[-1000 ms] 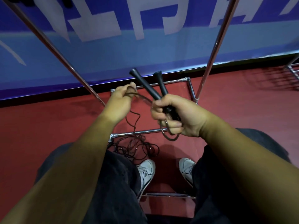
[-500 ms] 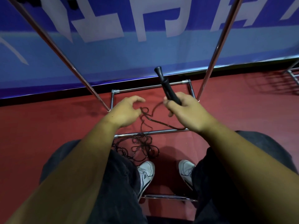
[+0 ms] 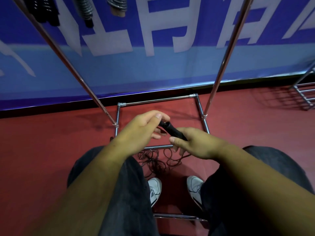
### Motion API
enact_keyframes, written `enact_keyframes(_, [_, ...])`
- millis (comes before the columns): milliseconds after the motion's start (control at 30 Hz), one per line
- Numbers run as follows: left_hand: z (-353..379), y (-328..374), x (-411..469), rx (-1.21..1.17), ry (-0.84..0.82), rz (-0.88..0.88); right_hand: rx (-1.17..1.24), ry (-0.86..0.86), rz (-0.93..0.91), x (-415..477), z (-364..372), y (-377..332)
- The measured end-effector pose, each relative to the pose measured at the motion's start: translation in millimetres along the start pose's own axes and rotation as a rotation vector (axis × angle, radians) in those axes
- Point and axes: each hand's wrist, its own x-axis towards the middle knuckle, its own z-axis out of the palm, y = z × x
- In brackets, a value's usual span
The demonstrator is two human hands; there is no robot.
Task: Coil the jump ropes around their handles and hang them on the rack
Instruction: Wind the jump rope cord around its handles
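My right hand [image 3: 192, 143] grips the hard black handle [image 3: 172, 131]; my left hand [image 3: 139, 132] pinches its far tip. The rope [image 3: 156, 160] looks light and floppy, so I'd grab it near the handle.

Cropped white characters [image 3: 150, 41] on blue banner [image 3: 136, 70], none legible.

My bare forearms come in from 7 and 5 o'clock and meet mid-frame. My left hand [image 3: 139, 132] pinches the handle [image 3: 172, 131] tip between thumb and fingers; my right hand [image 3: 197, 145], at its 4 o'clock, curls round the other end.
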Motion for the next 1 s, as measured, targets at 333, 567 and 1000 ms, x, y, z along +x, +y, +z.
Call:
enact_keyframes(333, [6, -7, 2, 0.018, -0.028, -0.008, 0.146, -0.059, 0.000, 2, 4, -7])
enact_keyframes(567, [-4, -6, 2, -0.056, 0.056, -0.072, 0.288, -0.154, -0.005, 7, 6, -18])
enact_keyframes(1000, [4, -4, 3, 0.683, 0.070, 0.132, 0.264, -0.245, 0.016, 4, 2, -21])
